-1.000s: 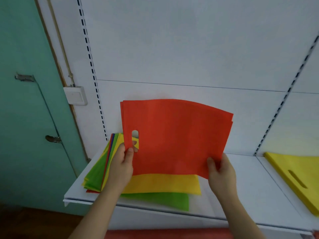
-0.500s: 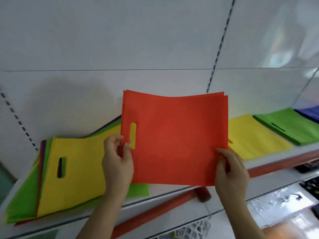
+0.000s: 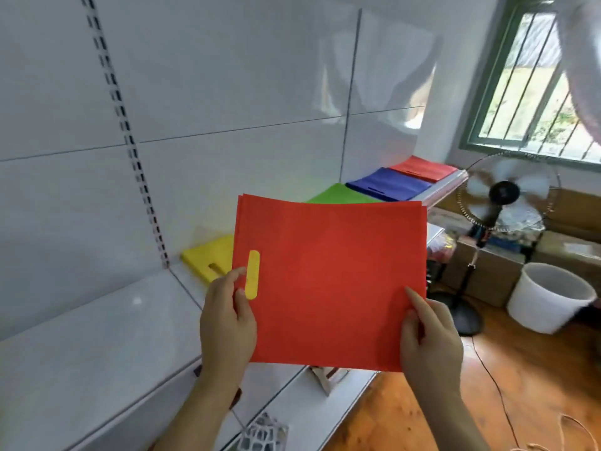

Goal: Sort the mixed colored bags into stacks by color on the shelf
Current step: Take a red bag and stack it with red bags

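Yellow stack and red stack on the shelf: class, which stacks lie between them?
Head view: between the yellow stack and the far red stack lie a green stack and then a blue stack. The held red bags partly hide the green one.

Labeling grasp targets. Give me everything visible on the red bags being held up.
The red bags are a thin bundle of flat, matte, fabric-like sheets; offset edges at the top show several layers. They are roughly rectangular, held upright and slightly tilted in front of the shelf. A slot handle is cut near the left edge, and yellow shows through it. The left hand pinches the left edge beside the slot; the right hand pinches the lower right corner. Nothing else touches them.
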